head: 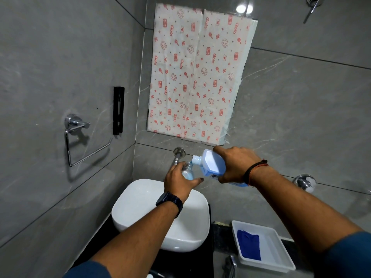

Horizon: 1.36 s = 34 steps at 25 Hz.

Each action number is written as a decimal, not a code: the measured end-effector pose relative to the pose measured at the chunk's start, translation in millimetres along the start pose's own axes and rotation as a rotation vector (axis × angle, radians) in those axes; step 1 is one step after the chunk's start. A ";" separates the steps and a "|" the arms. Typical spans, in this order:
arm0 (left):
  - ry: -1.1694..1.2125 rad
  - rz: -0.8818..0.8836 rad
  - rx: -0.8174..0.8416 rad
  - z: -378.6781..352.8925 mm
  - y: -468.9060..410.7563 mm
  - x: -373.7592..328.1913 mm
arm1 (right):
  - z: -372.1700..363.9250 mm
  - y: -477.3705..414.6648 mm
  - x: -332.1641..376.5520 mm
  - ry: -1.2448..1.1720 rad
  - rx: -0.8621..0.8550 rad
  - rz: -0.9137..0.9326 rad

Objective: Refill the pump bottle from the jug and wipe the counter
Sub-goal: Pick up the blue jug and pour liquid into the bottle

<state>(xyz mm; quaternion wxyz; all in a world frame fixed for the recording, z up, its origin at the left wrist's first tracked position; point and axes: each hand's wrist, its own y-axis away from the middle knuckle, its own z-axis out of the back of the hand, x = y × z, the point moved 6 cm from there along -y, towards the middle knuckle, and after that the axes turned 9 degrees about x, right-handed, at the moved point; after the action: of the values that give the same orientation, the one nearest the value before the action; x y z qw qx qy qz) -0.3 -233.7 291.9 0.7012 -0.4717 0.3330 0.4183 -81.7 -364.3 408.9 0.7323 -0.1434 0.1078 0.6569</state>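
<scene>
Your left hand (178,182) grips the small pump bottle (187,171) above the white basin (140,207), w/ your right hand (236,167) holding the blue jug (212,163) tilted, its spout at the bottle's neck.

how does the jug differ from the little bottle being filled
The jug in the right hand is larger, opaque blue and tipped over with its neck pointing down-left. The small bottle in the left hand is clear, roughly upright and mostly hidden by fingers. Both are open-necked, held above the white basin, with their mouths meeting.
</scene>
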 end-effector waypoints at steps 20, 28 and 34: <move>-0.032 -0.013 -0.006 -4.0 -2.2 3.3 | 0.6 1.2 -0.3 0.008 -0.004 0.008; -0.023 -0.003 0.002 -3.9 -2.6 3.8 | 1.7 0.2 0.3 0.006 -0.001 0.005; -0.019 -0.008 0.003 -2.6 -1.5 2.5 | 2.9 1.6 0.5 0.001 0.004 0.006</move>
<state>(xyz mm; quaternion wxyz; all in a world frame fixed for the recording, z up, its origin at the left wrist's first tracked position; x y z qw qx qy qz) 1.9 -235.9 289.5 0.7064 -0.4681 0.3252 0.4196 -83.4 -362.6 411.3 0.7305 -0.1418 0.1101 0.6590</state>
